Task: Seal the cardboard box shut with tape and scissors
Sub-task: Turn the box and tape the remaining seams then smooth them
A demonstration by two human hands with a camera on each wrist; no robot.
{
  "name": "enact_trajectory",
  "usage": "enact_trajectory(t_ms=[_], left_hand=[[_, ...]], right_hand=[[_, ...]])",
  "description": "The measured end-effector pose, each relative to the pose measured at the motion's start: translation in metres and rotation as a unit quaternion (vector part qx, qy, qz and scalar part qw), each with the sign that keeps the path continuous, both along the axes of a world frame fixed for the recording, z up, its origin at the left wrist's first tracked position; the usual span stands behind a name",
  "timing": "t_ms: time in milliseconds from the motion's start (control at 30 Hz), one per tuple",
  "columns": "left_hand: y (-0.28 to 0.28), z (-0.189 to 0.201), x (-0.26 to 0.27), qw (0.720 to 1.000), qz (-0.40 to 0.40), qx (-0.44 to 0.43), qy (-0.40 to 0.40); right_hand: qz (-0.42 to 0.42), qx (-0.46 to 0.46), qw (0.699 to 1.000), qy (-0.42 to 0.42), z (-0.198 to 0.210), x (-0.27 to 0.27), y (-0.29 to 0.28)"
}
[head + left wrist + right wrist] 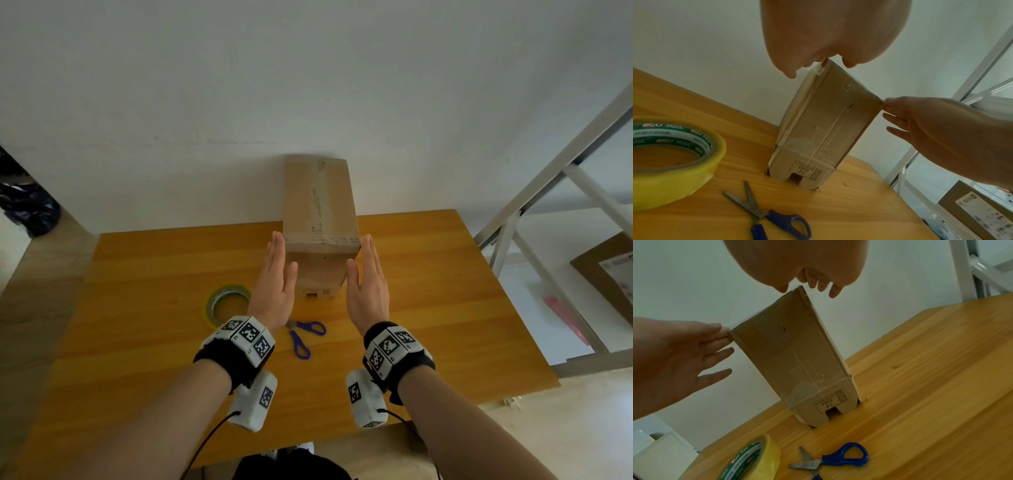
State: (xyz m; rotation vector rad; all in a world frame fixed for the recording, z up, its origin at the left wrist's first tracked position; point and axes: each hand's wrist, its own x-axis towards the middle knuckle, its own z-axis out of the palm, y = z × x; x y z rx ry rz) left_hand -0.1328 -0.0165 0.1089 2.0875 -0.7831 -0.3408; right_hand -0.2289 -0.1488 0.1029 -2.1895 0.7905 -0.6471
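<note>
The tall cardboard box (320, 219) stood upright on the wooden table (445, 291), a printed stamp reading "7#" low on its front. The left hand (274, 284) and right hand (368, 291), fingers straight, flanked its top corners, fingertips touching. The yellow tape roll (224, 303) and blue-handled scissors (303, 337) lay nearby.

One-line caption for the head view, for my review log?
Both open hands, left and right, flank an upright cardboard box on a wooden table; tape roll and scissors lie nearby.
</note>
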Motion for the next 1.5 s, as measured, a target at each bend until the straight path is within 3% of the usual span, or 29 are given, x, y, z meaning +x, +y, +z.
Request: enact_trajectory(t_ms=[233, 367, 533, 667, 800, 933, 1000, 1167, 1500], left_hand=[[-0.005, 0.003, -0.005, 0.998, 0.021, -0.031, 0.05], [-0.01, 0.0, -0.005, 0.993, 0.044, -0.083, 0.069], [-0.014, -0.001, -0.001, 0.958, 0.084, -0.191, 0.195], [-0.007, 0.003, 0.002, 0.957, 0.104, -0.127, 0.239], [0.006, -0.001, 0.012, 0.984, 0.071, -0.066, 0.146], [0.003, 0.001, 0.028, 1.0, -0.003, -0.013, -0.012], [0.0, 0.003, 0.033, 0.998, -0.034, 0.009, -0.054], [-0.005, -0.008, 0.039, 0.996, -0.043, 0.008, -0.077], [-0.003, -0.015, 0.04, 0.997, -0.034, -0.054, -0.043]], right_hand=[[0.01, 0.093, 0.996, 0.0, 0.005, 0.0, 0.0], [-0.003, 0.183, 0.982, -0.041, 0.008, 0.003, -0.001], [0.004, 0.24, 0.97, -0.031, 0.006, 0.005, -0.006], [0.026, 0.249, 0.968, 0.005, 0.003, 0.003, -0.013], [-0.011, 0.194, 0.981, -0.012, 0.011, -0.002, -0.022], [0.036, 0.116, 0.992, -0.026, 0.017, 0.002, -0.031], [0.058, 0.083, 0.995, -0.009, 0.012, 0.005, -0.035], [0.054, 0.038, 0.998, -0.019, -0.001, 0.005, -0.041], [0.055, -0.023, 0.998, -0.01, -0.003, 0.004, -0.042]])
